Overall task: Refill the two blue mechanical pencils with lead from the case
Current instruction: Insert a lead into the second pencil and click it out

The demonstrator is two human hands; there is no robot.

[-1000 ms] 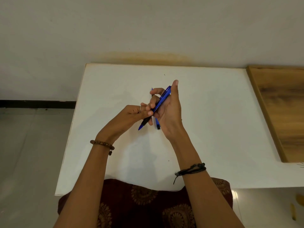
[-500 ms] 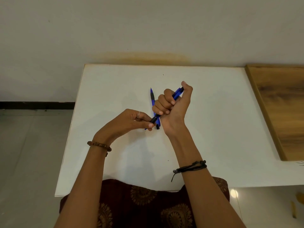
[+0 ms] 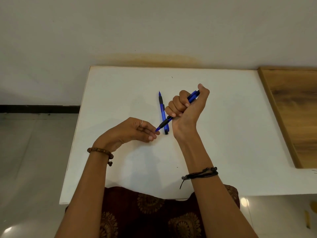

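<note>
My right hand (image 3: pixel 186 109) is closed in a fist around one blue mechanical pencil (image 3: pixel 192 97), with the thumb resting on its top end. Its black grip and blue tip slant down to the left. My left hand (image 3: pixel 135 130) sits just left of that tip, its fingertips bunched and touching it; nothing shows between them. The second blue pencil (image 3: pixel 162 111) lies on the white table (image 3: pixel 223 143) behind the held one, tip pointing away from me. No lead case is in view.
A wooden board (image 3: pixel 295 109) covers the table's right end. The wall runs along the far edge, and the floor drops off to the left. A maroon patterned cloth (image 3: pixel 154 213) lies over my lap at the near edge.
My right hand has rolled into a fist around the pencil and moved right, with the thumb on top. My left hand's pinch has slid off the black grip to the tip.
</note>
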